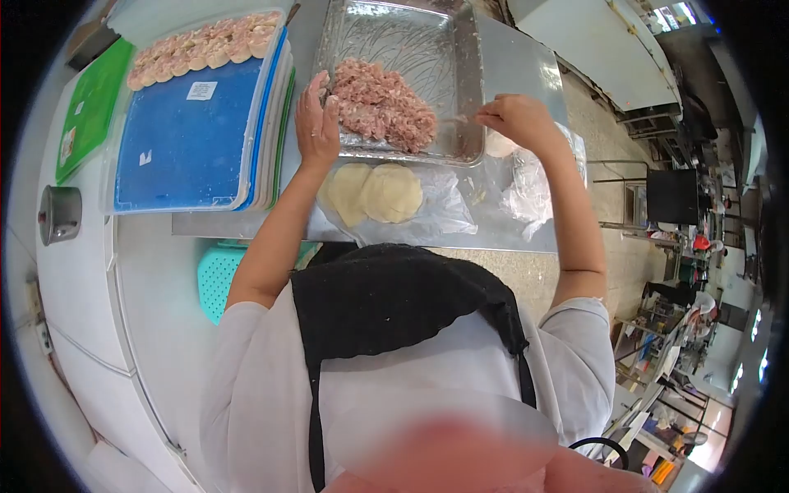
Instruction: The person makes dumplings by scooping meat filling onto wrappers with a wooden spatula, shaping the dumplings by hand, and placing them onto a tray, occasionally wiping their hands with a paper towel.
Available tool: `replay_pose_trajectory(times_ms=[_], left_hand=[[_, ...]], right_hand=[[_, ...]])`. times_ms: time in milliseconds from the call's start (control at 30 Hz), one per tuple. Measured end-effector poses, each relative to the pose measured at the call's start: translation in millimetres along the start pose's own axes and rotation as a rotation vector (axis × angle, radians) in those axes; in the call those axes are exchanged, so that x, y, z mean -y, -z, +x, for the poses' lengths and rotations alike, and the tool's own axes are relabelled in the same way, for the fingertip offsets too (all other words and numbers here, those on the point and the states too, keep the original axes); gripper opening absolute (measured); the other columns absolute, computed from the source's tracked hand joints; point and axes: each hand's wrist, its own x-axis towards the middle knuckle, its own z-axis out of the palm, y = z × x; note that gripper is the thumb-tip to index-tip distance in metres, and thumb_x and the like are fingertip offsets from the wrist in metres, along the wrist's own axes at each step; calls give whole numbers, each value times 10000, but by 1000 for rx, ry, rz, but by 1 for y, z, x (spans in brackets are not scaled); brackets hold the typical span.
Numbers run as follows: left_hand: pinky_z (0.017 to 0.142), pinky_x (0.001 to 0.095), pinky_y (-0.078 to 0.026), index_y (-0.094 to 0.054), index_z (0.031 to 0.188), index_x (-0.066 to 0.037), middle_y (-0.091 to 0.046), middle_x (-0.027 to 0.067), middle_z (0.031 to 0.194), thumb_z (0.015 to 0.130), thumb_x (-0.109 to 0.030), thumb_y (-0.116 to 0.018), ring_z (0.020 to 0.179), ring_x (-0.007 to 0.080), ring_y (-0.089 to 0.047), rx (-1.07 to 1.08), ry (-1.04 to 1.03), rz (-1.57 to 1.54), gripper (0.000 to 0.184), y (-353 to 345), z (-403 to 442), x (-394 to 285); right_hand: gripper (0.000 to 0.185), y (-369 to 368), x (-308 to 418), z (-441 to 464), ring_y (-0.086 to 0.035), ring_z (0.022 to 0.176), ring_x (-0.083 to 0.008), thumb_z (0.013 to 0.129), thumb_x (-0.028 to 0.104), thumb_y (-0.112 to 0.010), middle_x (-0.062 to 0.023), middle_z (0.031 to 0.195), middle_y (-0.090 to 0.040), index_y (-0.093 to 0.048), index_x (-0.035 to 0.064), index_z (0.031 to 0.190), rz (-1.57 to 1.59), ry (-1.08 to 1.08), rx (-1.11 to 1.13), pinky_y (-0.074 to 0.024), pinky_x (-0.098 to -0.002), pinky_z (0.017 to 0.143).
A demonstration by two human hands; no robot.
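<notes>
My left hand (318,123) is upright at the left rim of a metal tray (470,82), its fingers curled around something pale that is mostly hidden. Inside the tray, a mound of minced meat (382,107) lies close to that hand. My right hand (519,122) is pinched over the tray's right edge. A thin, pale, blurred tool seems to point from its fingers toward the meat. Round dough wrappers (393,194) lie in a stack on a plastic bag (448,205) in front of the tray.
On the left, blue-lidded stacked trays (181,152) hold rows of filled dumplings (205,48). A green board (94,111) and a metal pot (60,214) are farther left. Crumpled clear plastic (526,189) lies under my right forearm. A turquoise basket (220,275) is below the table.
</notes>
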Motion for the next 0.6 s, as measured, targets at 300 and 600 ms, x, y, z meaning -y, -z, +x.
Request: replay_pose_trajectory(times_ms=[300,600], left_hand=[[981,432,-343,-449,1299,-31,-531,186,1220,973,-385,-361,1126,349,-490,1,-8,73,489,-2,-1,-4],[1003,418,-345,-452,1292,10,-523,208,1248,971,-336,-393,1159,362,-482,41,4,130,475,-9,0,0]], right_hand=[[247,-70,-30,44,-632,830,-310,825,401,-618,-84,854,-674,-729,202,918,32,230,67,-505,-423,680],[260,-134,-22,73,-620,868,-336,878,332,-557,-119,930,-672,-693,135,979,66,56,73,-489,-440,741]])
